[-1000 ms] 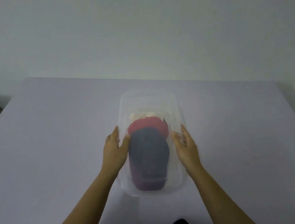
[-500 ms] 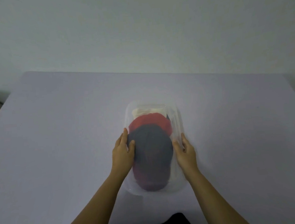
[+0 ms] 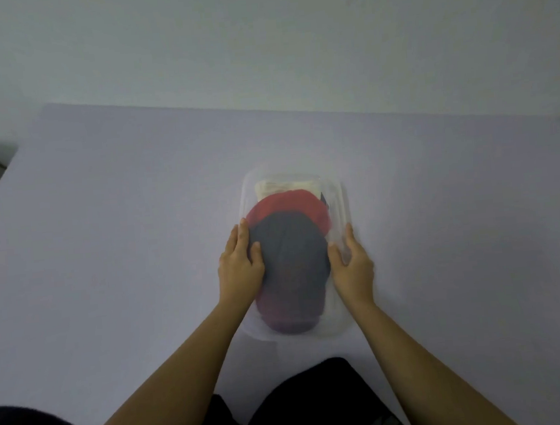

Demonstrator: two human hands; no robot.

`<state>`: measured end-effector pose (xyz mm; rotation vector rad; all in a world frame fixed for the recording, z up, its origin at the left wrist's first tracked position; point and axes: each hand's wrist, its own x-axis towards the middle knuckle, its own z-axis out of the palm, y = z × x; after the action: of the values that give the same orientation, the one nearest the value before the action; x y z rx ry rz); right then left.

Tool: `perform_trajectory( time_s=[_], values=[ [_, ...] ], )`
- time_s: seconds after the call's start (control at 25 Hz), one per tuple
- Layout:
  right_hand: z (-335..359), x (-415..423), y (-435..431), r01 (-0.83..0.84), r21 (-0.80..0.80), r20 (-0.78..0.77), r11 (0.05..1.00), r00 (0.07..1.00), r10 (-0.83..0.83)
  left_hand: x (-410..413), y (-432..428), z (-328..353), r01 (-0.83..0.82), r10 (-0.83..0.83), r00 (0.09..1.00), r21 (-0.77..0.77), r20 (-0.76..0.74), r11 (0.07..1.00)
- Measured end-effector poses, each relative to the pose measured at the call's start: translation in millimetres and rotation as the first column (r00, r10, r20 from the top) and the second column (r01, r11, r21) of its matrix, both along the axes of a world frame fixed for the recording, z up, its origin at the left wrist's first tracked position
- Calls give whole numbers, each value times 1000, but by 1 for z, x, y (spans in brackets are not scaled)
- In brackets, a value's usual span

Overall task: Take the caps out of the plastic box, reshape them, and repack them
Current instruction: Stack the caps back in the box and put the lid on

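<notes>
A clear plastic box (image 3: 337,204) lies lengthwise on the table in front of me. A dark grey cap (image 3: 291,262) is on top inside it. A red cap (image 3: 288,203) shows beyond the grey one, and a cream cap (image 3: 286,186) sits at the far end. My left hand (image 3: 239,266) holds the box's left wall, fingers along the outside and thumb inside against the grey cap's edge. My right hand (image 3: 351,267) holds the right wall the same way, its thumb inside beside the cap.
The pale lilac table (image 3: 122,243) spreads wide on both sides of the box. A plain wall (image 3: 257,44) rises behind its far edge. My dark-clothed lap (image 3: 305,406) is at the table's near edge.
The view has shifted and the box now sits farther from me on the table. Both hands stay on its sides, and the left thumb has slid in onto the grey cap's edge.
</notes>
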<state>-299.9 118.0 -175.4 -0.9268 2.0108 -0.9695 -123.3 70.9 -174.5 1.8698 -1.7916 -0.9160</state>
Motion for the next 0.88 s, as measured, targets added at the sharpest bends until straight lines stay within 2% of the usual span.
perform_trajectory(
  time_s=[0.12,0.2,0.24,0.32,0.36,0.44,0.52,0.56,0.68,0.88],
  values=[
    [-1,0,0,-44,6,-42,999,998,44,2,-2,5,48,-48,999,53,13,997],
    [0,-5,3,-54,-12,-33,998,998,54,12,-1,9,75,-72,997,137,-31,988],
    [0,-9,7,-31,-19,-30,999,999,31,20,2,11,50,-30,995,205,-99,977],
    [-2,-12,28,21,24,22,999,1000,-21,41,20,16,-70,191,943,398,-271,915],
    [-5,-10,45,29,78,86,997,996,-35,49,34,17,-101,310,886,509,-345,855],
    [-7,1,81,-43,186,291,982,957,-13,54,68,16,-48,456,774,677,-440,734],
    [-5,10,97,-94,174,500,980,866,-6,49,81,13,26,492,679,688,-545,725],
    [-5,11,96,-69,139,547,988,837,-19,45,79,12,20,508,634,669,-583,743],
    [-8,1,72,7,64,567,998,822,-42,30,49,18,2,540,562,654,-627,757],
    [-2,-36,-6,23,-28,545,999,838,-4,-7,-32,36,36,495,556,615,-667,788]
  ],
)
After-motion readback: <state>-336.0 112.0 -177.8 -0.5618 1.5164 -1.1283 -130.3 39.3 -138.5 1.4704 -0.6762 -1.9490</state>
